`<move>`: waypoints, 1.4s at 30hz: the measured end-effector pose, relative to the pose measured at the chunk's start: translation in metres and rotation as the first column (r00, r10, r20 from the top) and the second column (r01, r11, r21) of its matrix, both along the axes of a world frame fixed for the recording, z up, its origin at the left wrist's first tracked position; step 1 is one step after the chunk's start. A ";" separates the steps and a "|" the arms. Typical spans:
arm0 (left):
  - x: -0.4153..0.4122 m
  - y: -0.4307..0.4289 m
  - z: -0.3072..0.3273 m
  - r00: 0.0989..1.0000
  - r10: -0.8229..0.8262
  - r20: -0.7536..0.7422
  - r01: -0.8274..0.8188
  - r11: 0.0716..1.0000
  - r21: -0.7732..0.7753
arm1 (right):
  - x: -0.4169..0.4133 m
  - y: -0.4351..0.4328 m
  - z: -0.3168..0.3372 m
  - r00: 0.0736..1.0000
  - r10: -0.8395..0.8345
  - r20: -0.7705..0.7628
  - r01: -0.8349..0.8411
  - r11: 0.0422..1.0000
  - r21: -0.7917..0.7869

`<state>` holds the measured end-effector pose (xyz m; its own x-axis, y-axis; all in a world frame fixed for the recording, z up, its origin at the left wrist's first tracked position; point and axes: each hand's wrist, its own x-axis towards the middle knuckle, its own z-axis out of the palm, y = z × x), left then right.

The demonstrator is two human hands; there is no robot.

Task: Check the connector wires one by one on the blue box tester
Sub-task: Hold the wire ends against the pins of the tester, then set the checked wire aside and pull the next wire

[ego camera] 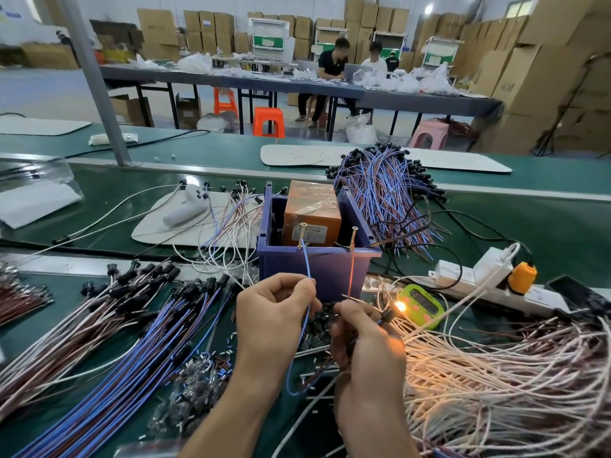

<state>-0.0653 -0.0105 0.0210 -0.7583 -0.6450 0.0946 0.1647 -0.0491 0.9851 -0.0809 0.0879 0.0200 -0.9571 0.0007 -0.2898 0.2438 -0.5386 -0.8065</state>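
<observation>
Lower-left pile: blue and brown connector wires (132,342) with black ends lie fanned on the green worktop (99,200). It cannot be told whether they are tested or waiting.
Left hand: the left hand (274,312), in the lower centre, pinches a blue lead (306,269) between thumb and forefinger. The lead's tip reaches the left screw (302,236).
Tester: the blue box tester (287,266) sits in the centre of the frame just behind the hands, with an orange unit inside and two screws on its front rim.
Right hand: the right hand (363,342) is curled around a black connector (386,315). A brown lead (352,272) rises from this hand to the right screw (353,238).
Light: a small lamp (400,305) glows at the connector, so this wire is probably passing.
Right pile: a large heap of white and brown wires (496,375) fills the lower right.
Progress: one wire is under test, and with such large heaps on both sides, plenty of checking likely remains.
</observation>
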 end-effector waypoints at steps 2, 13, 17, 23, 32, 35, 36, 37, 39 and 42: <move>0.001 0.000 0.000 1.000 -0.007 -0.006 0.007 1.000 -0.002 | 0.000 0.000 0.001 1.000 -0.019 -0.013 0.019 1.000 -0.025; 0.007 -0.007 0.009 0.967 -0.253 -0.013 0.253 0.965 0.075 | 0.003 0.006 0.014 0.969 0.170 -0.180 -0.150 0.982 0.118; 0.012 -0.016 0.015 0.898 -0.440 -0.024 0.425 0.849 0.314 | 0.010 0.002 0.017 0.930 0.334 -0.153 -0.297 0.929 0.221; 0.012 -0.021 0.021 0.911 -0.409 -0.062 0.399 0.830 0.391 | 0.021 0.026 0.037 0.879 0.468 -0.085 -0.401 0.825 0.398; 0.019 -0.007 0.030 0.921 -0.388 0.026 0.368 0.893 0.260 | 0.026 0.183 0.070 0.975 0.179 -0.133 -0.078 0.832 0.549; 0.022 0.016 0.030 0.900 -0.431 0.063 0.405 0.882 0.239 | 0.025 0.240 0.071 0.982 0.070 -0.176 0.074 0.717 0.693; 0.023 0.026 0.030 0.890 -0.446 0.097 0.420 0.883 0.209 | 0.024 0.257 0.072 0.982 0.044 -0.186 0.113 0.651 0.751; 0.024 0.035 0.028 0.876 -0.461 0.141 0.440 0.884 0.157 | 0.024 0.272 0.074 0.981 0.023 -0.190 0.145 0.560 0.815; 0.028 0.056 0.025 0.843 -0.491 0.221 0.496 0.867 0.034 | 0.022 0.296 0.079 0.986 0.024 -0.165 0.149 0.320 0.936; 0.036 0.083 0.025 0.779 -0.526 0.340 0.593 0.794 -0.130 | 0.019 0.317 0.088 0.997 0.001 -0.080 0.080 0.018 0.997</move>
